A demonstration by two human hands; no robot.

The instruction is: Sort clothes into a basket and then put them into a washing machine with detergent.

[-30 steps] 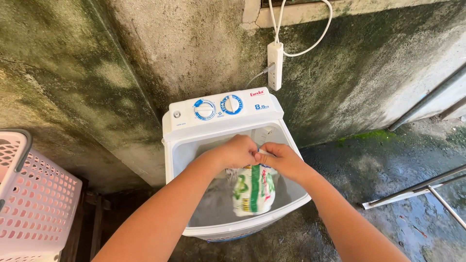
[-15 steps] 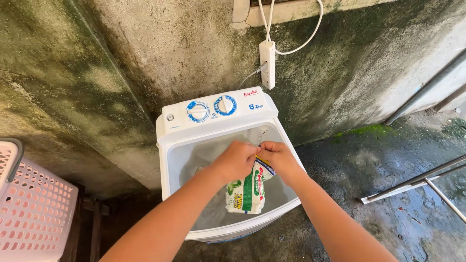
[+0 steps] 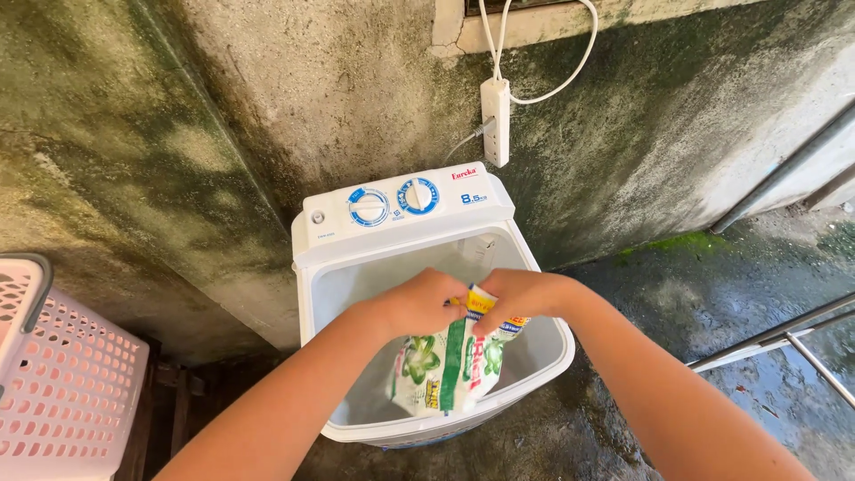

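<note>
Green-and-white plastic detergent pouch (image 3: 450, 365) with a yellow top corner, held above the open tub of a white top-loading washing machine (image 3: 403, 233), near its front rim. Left hand (image 3: 419, 303) and right hand (image 3: 521, 294) both pinched shut on the pouch's upper edge. Tub contents hidden. Pink perforated laundry basket (image 3: 62, 383) at far left.

left hand (image 3: 417, 303) and right hand (image 3: 521, 297) cover the top edge of the detergent pouch (image 3: 450, 361), so whether it is open cannot be told. the pouch and forearms hide most of the washing machine tub (image 3: 356, 285), contents unseen. laundry basket (image 3: 62, 383) cut off by the left edge. extension cord (image 3: 543, 53) runs out of frame above. dial (image 3: 369, 206) markings too small to tell.
</note>
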